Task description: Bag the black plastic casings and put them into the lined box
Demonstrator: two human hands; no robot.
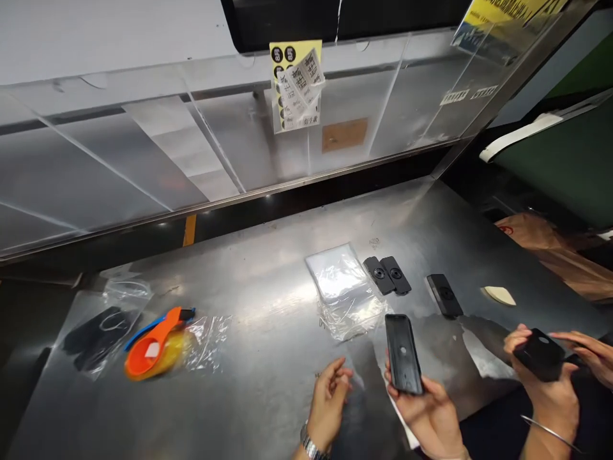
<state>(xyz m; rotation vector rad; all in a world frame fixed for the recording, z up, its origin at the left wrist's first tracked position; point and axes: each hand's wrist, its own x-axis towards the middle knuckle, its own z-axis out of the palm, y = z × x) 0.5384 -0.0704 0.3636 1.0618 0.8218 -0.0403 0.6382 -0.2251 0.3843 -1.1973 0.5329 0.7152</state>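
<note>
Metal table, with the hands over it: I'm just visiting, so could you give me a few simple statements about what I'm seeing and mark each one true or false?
1. The person's right hand holds a black case. True.
2. The person's left hand holds the orange scoop. False: the left hand holds nothing that shows; the orange scoop lies on the table, at the picture's left.
3. A metal-banded watch is on the left wrist. True.
4. The co-worker's hands are empty. False: the co-worker's hands have a black piece in their grip.
5. The pale wedge lies left of the clear plastic bags. False: it lies to their right in the picture.
</note>
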